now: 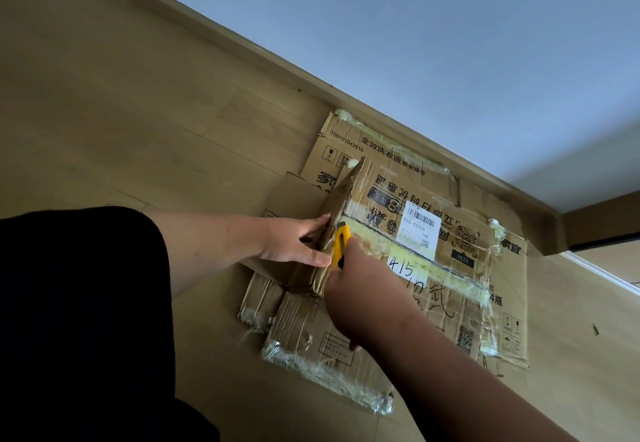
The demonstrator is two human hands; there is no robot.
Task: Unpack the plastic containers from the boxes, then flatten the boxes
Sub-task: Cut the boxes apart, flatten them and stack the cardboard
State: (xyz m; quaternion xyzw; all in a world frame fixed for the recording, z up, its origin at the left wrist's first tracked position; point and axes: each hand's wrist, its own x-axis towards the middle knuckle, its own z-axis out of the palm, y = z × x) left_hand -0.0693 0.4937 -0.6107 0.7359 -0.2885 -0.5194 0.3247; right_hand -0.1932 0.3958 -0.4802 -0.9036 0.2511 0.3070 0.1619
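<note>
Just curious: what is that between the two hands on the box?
In the head view, a yellow utility knife, gripped by the right hand, and the box's edge, which the left hand holds.

The flattened box (346, 150) reads "100101043516"; the white label (420, 226) "855-855CA"; handwritten "415".
</note>
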